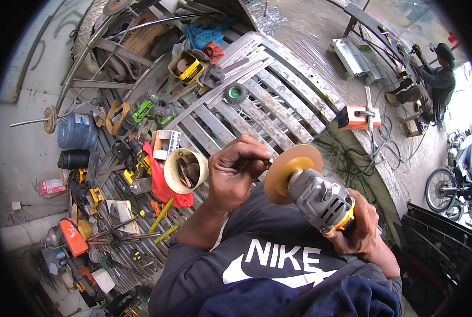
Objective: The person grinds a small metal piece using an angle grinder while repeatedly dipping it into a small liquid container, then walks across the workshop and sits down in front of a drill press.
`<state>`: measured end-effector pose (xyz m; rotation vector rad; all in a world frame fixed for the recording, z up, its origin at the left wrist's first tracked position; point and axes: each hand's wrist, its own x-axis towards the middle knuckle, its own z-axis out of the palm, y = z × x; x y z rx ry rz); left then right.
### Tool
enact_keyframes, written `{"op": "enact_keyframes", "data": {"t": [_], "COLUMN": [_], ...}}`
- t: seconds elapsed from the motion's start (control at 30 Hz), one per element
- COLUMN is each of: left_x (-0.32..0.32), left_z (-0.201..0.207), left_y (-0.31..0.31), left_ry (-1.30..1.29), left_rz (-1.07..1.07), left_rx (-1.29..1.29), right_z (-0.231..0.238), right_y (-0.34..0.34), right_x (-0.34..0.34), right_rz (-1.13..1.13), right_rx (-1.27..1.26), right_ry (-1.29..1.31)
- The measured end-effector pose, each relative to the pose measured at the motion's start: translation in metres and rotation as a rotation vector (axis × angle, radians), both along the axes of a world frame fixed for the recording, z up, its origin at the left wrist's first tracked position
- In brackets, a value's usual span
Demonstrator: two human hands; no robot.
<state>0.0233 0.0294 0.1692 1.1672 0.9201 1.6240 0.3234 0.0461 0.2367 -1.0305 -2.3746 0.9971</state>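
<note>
My right hand (360, 230) is wrapped round the yellow and black body of an angle grinder (320, 195), held up in front of my chest. Its grey metal head carries a thin tan disc (278, 177) that faces toward my left. Close to the disc's outer face, my left hand (236, 171) is closed in a pinch. A small shiny bit shows at its fingertips, too small to name. Whether that bit touches the disc I cannot tell.
A slatted metal bench (236, 121) lies ahead, with a small black and green wheel (235, 93) on it. Left stand a cream bucket (185, 171) of tools, a green power tool (146, 108) and a blue jug (77, 130). An orange-and-white machine (352, 117) and a seated person (439, 79) are right.
</note>
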Motion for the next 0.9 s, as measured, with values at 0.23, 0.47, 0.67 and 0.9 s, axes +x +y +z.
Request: {"op": "enact_keyframes", "data": {"t": [0.23, 0.47, 0.67, 0.9], "left_x": [0.0003, 0.0015, 0.0018, 0.0021], "left_z": [0.0025, 0.0038, 0.0054, 0.0051], "left_y": [0.0005, -0.0001, 0.0008, -0.0004], "left_ry": [0.003, 0.007, 0.017, 0.012], "left_rz": [-0.001, 0.008, 0.005, 0.007], "left_rx": [-0.002, -0.004, 0.002, -0.002], "right_z": [-0.0007, -0.0017, -0.0008, -0.0029], "right_y": [-0.0006, 0.0008, 0.0004, 0.0], "right_x": [0.0005, 0.0002, 0.0, 0.0014], "right_rz": [-0.012, -0.002, -0.013, -0.008], "right_rx": [-0.019, -0.012, -0.006, -0.006], "right_ry": [-0.011, -0.002, -0.01, -0.002]}}
